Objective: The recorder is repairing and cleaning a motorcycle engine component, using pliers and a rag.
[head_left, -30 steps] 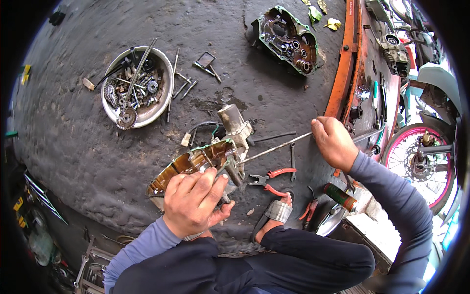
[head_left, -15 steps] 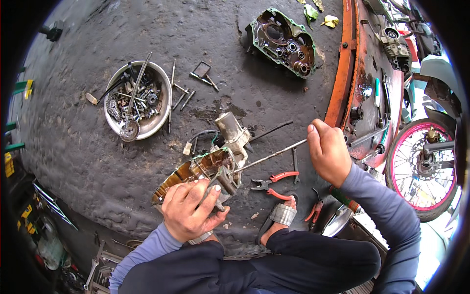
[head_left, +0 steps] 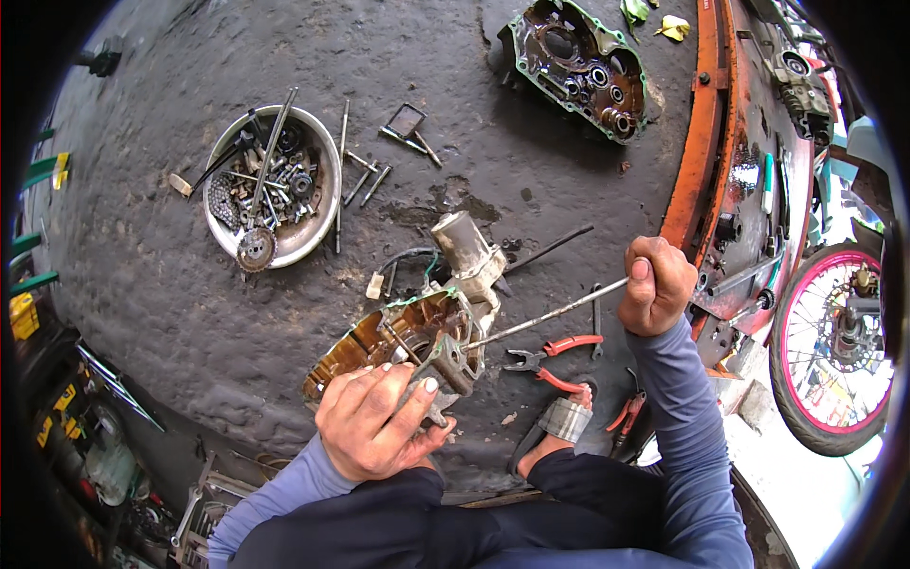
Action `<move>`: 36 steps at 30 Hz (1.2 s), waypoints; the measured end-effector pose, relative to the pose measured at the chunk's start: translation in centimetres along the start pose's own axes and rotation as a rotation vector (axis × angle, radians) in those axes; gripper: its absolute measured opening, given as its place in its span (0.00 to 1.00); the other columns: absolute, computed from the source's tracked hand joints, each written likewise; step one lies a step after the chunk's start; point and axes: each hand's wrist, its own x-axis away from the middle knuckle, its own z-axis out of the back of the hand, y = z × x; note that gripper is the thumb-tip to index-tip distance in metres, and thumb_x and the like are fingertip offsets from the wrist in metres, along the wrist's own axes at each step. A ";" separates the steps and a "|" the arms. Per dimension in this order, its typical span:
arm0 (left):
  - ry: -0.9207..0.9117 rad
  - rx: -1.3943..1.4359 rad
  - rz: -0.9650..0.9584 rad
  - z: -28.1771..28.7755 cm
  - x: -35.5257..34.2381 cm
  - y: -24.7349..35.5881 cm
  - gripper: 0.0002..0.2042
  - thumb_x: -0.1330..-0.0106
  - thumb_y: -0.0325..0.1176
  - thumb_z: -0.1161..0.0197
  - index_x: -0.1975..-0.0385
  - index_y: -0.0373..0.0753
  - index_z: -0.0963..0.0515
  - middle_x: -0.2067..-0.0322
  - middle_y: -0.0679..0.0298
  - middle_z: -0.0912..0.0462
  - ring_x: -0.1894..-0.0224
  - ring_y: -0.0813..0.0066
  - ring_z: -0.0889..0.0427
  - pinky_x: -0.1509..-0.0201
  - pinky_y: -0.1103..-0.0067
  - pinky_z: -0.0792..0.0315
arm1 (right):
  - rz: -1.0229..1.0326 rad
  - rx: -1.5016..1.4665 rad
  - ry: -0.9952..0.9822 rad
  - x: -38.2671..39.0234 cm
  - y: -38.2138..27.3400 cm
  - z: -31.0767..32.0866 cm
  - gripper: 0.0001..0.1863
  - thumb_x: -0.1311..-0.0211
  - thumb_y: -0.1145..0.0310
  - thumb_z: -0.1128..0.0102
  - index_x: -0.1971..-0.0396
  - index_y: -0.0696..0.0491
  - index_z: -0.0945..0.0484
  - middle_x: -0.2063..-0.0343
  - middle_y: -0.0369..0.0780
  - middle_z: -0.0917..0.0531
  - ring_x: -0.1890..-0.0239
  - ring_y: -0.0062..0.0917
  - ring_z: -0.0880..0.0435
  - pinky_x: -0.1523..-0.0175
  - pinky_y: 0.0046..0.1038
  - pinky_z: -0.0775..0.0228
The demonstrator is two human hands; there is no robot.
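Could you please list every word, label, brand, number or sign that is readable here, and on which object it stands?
No text is readable.
Orange metal beam: tiny marks near its top end, too small to read.
Yellow object at the left edge: too blurred to tell.
Engine casing at the left hand: no lettering that I can make out.

Too Small to Read

Can make out a tiny line of pale marks (head_left: 705, 5) at the upper edge of view, on the long, narrow, orange-painted metal rail (head_left: 709, 47). Cannot read them. Cannot discern any print, through blur, on the yellow, block-shaped piece (head_left: 24, 317) at far left. Can read nothing elsewhere.
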 end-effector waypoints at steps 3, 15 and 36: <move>-0.026 -0.014 -0.020 0.2 -0.1 -0.1 0.25 0.45 0.51 0.23 0.53 0.41 0.18 0.60 0.55 0.16 0.65 0.60 0.16 0.62 0.67 0.22 | 0.086 -0.061 0.066 0.5 1.2 -0.6 0.08 0.38 0.70 0.46 0.74 0.57 0.25 0.85 0.39 0.30 0.87 0.31 0.30 0.77 0.31 0.38; 0.031 0.016 0.055 0.3 -0.2 0.1 0.18 0.43 0.44 0.30 0.55 0.44 0.16 0.57 0.62 0.15 0.60 0.66 0.15 0.56 0.70 0.23 | 0.150 -0.065 0.134 2.8 2.9 -1.4 0.19 0.39 0.76 0.55 0.48 0.64 0.29 0.78 0.40 0.29 0.78 0.24 0.32 0.72 0.32 0.35; 0.112 0.015 -0.068 -0.2 0.4 0.0 0.22 0.47 0.41 0.30 0.54 0.38 0.17 0.51 0.57 0.19 0.58 0.65 0.17 0.55 0.69 0.27 | 0.046 1.247 -1.574 -10.0 -11.0 1.7 0.09 0.40 0.70 0.42 0.72 0.53 0.13 0.72 0.42 0.12 0.69 0.35 0.10 0.68 0.37 0.21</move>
